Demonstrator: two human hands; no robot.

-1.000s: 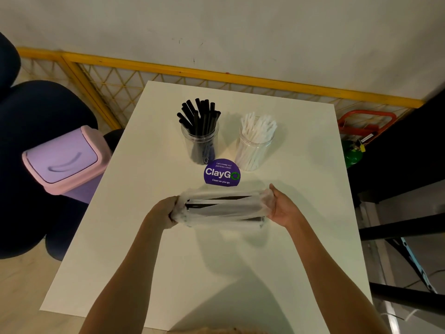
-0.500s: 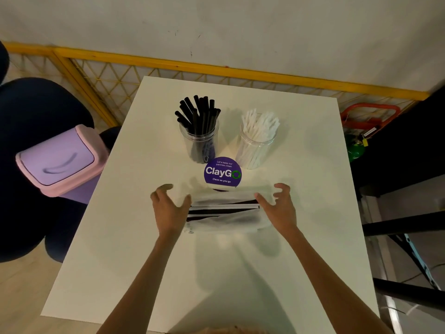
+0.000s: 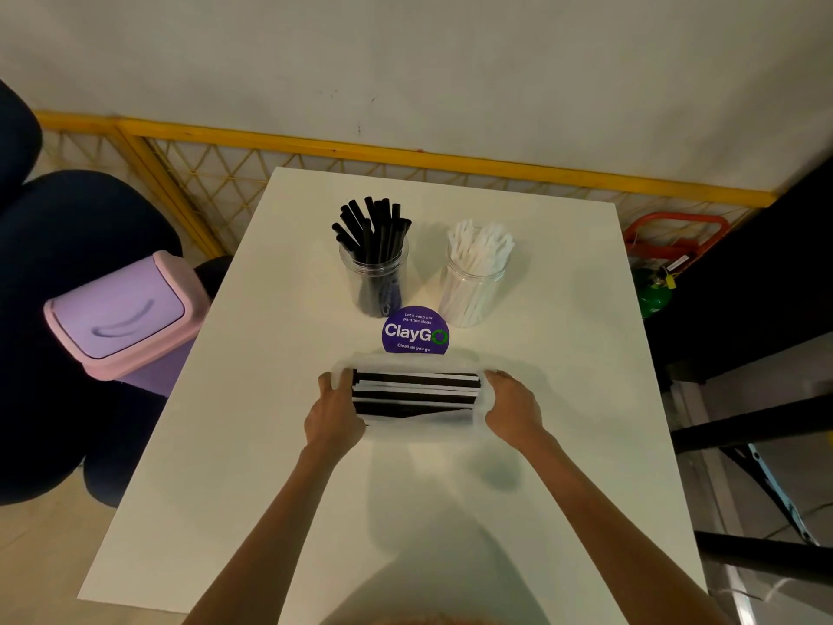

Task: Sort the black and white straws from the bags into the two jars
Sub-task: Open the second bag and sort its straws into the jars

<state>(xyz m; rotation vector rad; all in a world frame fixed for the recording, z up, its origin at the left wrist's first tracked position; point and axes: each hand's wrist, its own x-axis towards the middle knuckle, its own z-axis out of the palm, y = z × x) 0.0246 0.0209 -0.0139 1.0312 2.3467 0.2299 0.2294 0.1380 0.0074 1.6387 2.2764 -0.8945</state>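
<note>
A clear plastic bag [image 3: 417, 394] of mixed black and white straws lies crosswise on the white table [image 3: 270, 489]. My left hand [image 3: 336, 410] grips its left end and my right hand [image 3: 511, 406] grips its right end. Behind it stand two clear jars: the left jar [image 3: 374, 281] is full of black straws, the right jar [image 3: 475, 288] full of white straws.
A purple round ClayGo sticker [image 3: 414, 331] lies between the bag and the jars. A lilac and pink swing-lid bin [image 3: 121, 318] stands off the table's left edge. A yellow mesh fence [image 3: 405, 151] runs behind the table; dark frames stand to the right.
Earlier both hands held the bag, then let go with fingers spread beside it on the table. Now both hands have closed on the bag's ends again.
</note>
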